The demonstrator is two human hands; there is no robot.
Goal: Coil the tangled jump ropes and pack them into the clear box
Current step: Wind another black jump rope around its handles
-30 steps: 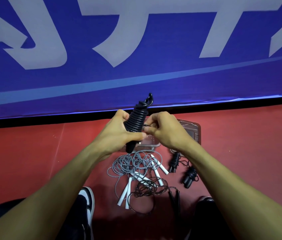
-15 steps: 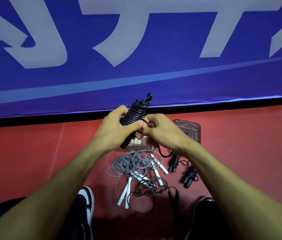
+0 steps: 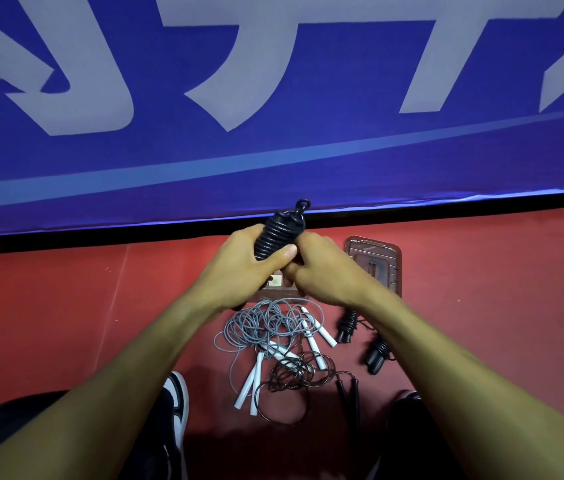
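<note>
My left hand [image 3: 239, 268] grips a black jump rope bundle [image 3: 279, 230], its cord wound tightly round the handles, held upright above the floor. My right hand [image 3: 322, 271] meets it from the right, fingers curled at the lower windings. The clear box [image 3: 279, 289] lies mostly hidden under both hands; its lid [image 3: 382, 258] rests to the right. On the red floor lie a tangled grey rope with white handles [image 3: 266, 327], a loose black rope [image 3: 294, 379], and two wound black bundles [image 3: 348, 327] [image 3: 377, 355].
A blue banner with pale lettering [image 3: 273, 116] stands close behind the box. My black-and-white shoe [image 3: 178, 400] is at the lower left and my other shoe [image 3: 408, 403] at the lower right, flanking the ropes on the red floor [image 3: 48, 323].
The bundle has been kept upright between both hands. My right hand has shifted closer against the left, and the loose cord end by the handles is no longer hanging out.
</note>
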